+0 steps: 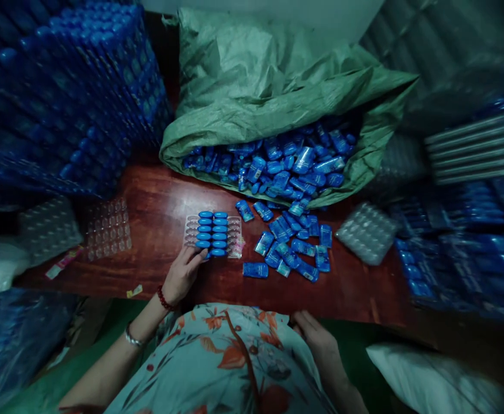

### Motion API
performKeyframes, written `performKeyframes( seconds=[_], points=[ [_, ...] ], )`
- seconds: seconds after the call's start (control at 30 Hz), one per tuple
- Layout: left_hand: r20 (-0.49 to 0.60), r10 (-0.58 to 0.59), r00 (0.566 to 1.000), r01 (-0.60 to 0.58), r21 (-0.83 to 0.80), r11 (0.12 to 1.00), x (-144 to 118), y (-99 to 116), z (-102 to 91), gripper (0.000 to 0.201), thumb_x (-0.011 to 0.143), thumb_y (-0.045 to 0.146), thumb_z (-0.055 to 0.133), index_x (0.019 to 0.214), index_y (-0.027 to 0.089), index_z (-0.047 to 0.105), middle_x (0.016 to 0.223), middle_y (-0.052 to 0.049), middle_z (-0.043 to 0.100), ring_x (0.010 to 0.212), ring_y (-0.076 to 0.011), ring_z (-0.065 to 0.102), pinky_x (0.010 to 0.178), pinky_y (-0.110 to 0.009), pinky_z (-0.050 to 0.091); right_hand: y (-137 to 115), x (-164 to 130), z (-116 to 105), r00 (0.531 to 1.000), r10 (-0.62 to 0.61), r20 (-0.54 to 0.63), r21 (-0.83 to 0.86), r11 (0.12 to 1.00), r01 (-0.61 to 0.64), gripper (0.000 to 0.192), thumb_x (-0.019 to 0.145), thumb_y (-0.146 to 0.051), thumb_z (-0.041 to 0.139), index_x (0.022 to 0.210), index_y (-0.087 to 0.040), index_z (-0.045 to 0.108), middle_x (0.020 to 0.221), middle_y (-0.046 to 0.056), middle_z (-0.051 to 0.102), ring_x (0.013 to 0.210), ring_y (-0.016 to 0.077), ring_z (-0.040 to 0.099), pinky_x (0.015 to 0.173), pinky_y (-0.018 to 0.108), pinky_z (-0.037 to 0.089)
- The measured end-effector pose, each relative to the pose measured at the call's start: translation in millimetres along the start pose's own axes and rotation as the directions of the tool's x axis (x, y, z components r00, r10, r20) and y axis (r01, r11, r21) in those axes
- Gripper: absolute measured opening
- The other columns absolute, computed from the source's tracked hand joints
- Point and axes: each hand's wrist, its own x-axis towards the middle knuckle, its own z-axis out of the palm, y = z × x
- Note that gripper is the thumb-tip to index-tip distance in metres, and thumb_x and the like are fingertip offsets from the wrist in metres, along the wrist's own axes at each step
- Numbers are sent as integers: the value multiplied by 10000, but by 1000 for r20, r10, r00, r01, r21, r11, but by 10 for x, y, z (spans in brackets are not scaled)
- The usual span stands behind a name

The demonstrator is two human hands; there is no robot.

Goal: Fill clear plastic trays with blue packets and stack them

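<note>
Clear plastic makes up the blister tray (234, 227), which we find lying flat on the reddish-brown desk (355, 296), in front of the wearer. We note glossy blue pieces (219, 229) seated in two columns along its middle, with see-through cells on either side and a pink printed patch at its right end.

Left hand (183, 277): fingers bent over the tray's near left corner, touching the lowest blue pieces of the left column; we cannot tell whether one is pinched. We record a red bead bracelet (163, 298) and a silver bangle (133, 336) on that arm.

Right hand (318, 338): at the desk's near edge beside the floral shirt (226, 362); fingertips partly hidden, so we cannot tell whether it grips anything.

To the tray's right we observe a loose heap of blue packs (292, 259). Behind, a green woven sack (256, 75) gapes toward us, showing more of them. At far left, blue-filled trays (92, 98) stand in a tall stack.
</note>
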Motion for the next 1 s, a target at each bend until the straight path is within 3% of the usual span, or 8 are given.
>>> performKeyframes(
  seconds=[0.1,0.2,0.3,0.47,0.67,0.77,1.0],
  points=[
    [14,25,1000,-24,-81,996,71,-22,-43,241,909,154,411,1030,181,618,934,-70,595,841,-155,559,716,-278,516,-201,378,-162,964,-99,-245,-20,995,97,369,879,-346,446,1204,-204,546,1131,145,587,1054,263,565,846,418,488],
    [39,36,999,-29,-155,987,109,-18,-96,237,907,151,411,1003,185,624,935,-69,601,832,-146,575,707,-259,525,-398,813,-155,946,-128,-297,-132,987,92,743,778,-612,524,1368,-182,384,1424,199,334,1323,418,236,952,670,288],
    [55,77,996,-66,-176,982,57,-23,-139,273,898,119,399,1052,198,609,940,-72,611,825,-140,590,697,-243,528,-492,1212,-69,947,-137,-290,-193,978,83,792,734,-667,537,1378,-230,387,1464,168,297,1343,464,120,925,760,167],
    [70,6,998,2,-117,993,-218,-57,-274,306,885,124,416,1095,244,604,944,-64,627,836,-146,610,718,-230,530,-624,1747,-25,936,-154,-316,-180,979,100,657,793,-575,542,1371,-302,393,1456,114,338,1324,442,193,942,750,156],
    [80,-74,994,80,-68,994,-586,-27,-485,337,870,179,455,1159,280,595,998,-65,645,894,-179,637,736,-242,542,-1088,2165,-5,946,-141,-293,-73,989,125,653,842,-578,449,1405,-262,347,1460,123,329,1331,450,151,961,671,260],
    [67,-93,993,93,11,996,-774,-39,-529,347,861,220,480,1179,309,588,1037,-57,647,927,-200,640,769,-282,549,-1310,2339,-11,939,-280,-200,-49,960,276,638,866,-566,414,1421,-270,307,1488,77,289,1352,411,130,1004,603,274],
    [1,-254,967,254,43,966,-1141,17,-563,266,885,328,459,1060,289,656,1061,-37,654,947,-165,639,850,-231,515,-1667,2841,59,827,-536,-170,29,836,547,630,856,-587,427,1404,-289,337,1492,4,293,1365,353,139,1084,555,181]
  ],
)
